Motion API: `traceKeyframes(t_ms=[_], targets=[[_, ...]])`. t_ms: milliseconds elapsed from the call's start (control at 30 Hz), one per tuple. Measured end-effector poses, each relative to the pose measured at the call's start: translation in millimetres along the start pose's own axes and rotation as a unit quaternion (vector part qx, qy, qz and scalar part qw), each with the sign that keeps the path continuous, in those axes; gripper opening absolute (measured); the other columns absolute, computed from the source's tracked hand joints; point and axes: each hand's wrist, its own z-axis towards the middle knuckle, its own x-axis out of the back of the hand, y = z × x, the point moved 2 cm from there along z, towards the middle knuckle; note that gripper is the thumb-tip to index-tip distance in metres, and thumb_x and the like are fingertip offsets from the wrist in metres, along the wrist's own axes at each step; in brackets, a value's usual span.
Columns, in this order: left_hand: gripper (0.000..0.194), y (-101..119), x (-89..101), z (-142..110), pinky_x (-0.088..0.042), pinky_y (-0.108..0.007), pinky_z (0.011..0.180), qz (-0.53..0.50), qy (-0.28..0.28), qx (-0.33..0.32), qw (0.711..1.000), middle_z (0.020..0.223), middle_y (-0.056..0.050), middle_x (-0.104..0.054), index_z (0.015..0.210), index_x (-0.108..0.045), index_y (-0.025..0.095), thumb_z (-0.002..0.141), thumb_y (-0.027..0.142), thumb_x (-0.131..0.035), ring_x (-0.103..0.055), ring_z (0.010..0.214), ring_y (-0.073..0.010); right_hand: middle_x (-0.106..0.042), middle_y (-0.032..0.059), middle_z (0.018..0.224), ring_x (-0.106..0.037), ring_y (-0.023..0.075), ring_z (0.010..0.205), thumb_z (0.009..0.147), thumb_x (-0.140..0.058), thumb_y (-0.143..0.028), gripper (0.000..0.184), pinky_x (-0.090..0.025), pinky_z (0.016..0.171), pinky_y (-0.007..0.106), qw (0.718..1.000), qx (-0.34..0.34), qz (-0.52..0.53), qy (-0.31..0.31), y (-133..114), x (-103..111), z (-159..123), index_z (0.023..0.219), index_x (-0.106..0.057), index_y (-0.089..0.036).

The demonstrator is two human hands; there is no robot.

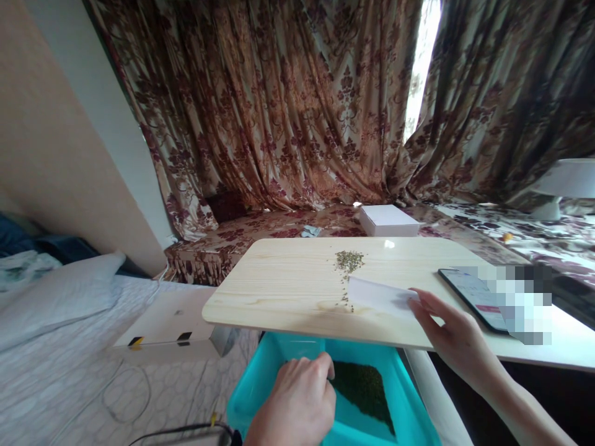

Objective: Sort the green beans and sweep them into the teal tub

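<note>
My right hand (pixel 449 331) pinches the edge of a white paper sheet (pixel 379 294) between thumb and fingers, low over the light wooden board (pixel 269 272). Just beyond the sheet's left end lies a small heap of greenish-brown grains (pixel 349 260). A thin trail of them runs from the heap toward me. Below the board's near edge stands a turquoise plastic bin (pixel 404 402) with a mass of dark green grains (pixel 365 387) inside. My left hand (pixel 300 396) is over the bin with its fingers curled in. Whatever those fingers may hold is hidden.
On the board's right side lies a phone (pixel 474 300), partly blurred out. A white box (pixel 388 220) sits behind the board. To the left, a large white box (pixel 171 322) and cables (pixel 123 390) lie on the bed (pixel 56 365). Patterned curtains (pixel 279 105) hang behind.
</note>
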Motion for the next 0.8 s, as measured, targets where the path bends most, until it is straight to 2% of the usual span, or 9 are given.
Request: traceKeyframes(t_ms=[133,233,467,633,800], targets=[[0.037,0,0.6,1,-0.044,-0.040,0.098,0.001,0.001,-0.003,1.000,0.109,-0.009,-0.071,0.113,-0.064,0.023,0.091,0.019,-0.034,-0.063,0.110,-0.0276,-0.081,0.0101,0.078,-0.075,0.0227,0.060,0.095,-0.051,-0.045,0.037,-0.057,0.051,0.027,1.000,0.002,-0.012,-0.006,-2,6,0,0.102,-0.073,-0.017],[0.037,0,0.8,2,-0.045,-0.039,0.097,0.003,0.004,-0.008,1.000,0.108,-0.009,-0.072,0.112,-0.064,0.023,0.091,0.019,-0.033,-0.063,0.109,-0.0277,-0.082,0.0103,0.080,-0.076,0.0234,0.063,0.094,-0.050,-0.048,0.038,-0.058,0.054,0.028,1.000,0.006,-0.021,-0.016,-4,8,5,0.101,-0.074,-0.018],[0.038,-2,0.3,2,-0.045,-0.040,0.096,0.003,0.005,-0.013,1.000,0.108,-0.010,-0.072,0.113,-0.064,0.023,0.091,0.021,-0.033,-0.064,0.108,-0.0283,-0.081,0.0062,0.077,-0.073,0.0203,0.057,0.095,-0.048,-0.048,0.037,-0.056,0.052,0.028,0.997,0.023,-0.030,-0.061,-17,7,20,0.099,-0.074,-0.022],[0.038,-1,0.9,1,-0.045,-0.040,0.096,0.007,0.001,-0.015,1.000,0.107,-0.010,-0.072,0.113,-0.064,0.023,0.092,0.021,-0.033,-0.064,0.108,-0.0281,-0.082,0.0065,0.080,-0.075,0.0213,0.061,0.094,-0.048,-0.043,0.034,-0.057,0.057,0.028,0.997,0.024,-0.041,-0.066,-20,4,25,0.097,-0.075,-0.022],[0.037,0,1.2,0,-0.045,-0.040,0.095,0.002,0.000,-0.011,1.000,0.106,-0.010,-0.072,0.112,-0.064,0.023,0.091,0.020,-0.033,-0.064,0.107,-0.0282,-0.081,0.0079,0.078,-0.075,0.0236,0.060,0.093,-0.047,-0.042,0.037,-0.057,0.055,0.030,0.996,0.015,-0.072,-0.048,-11,1,29,0.099,-0.076,-0.020]])
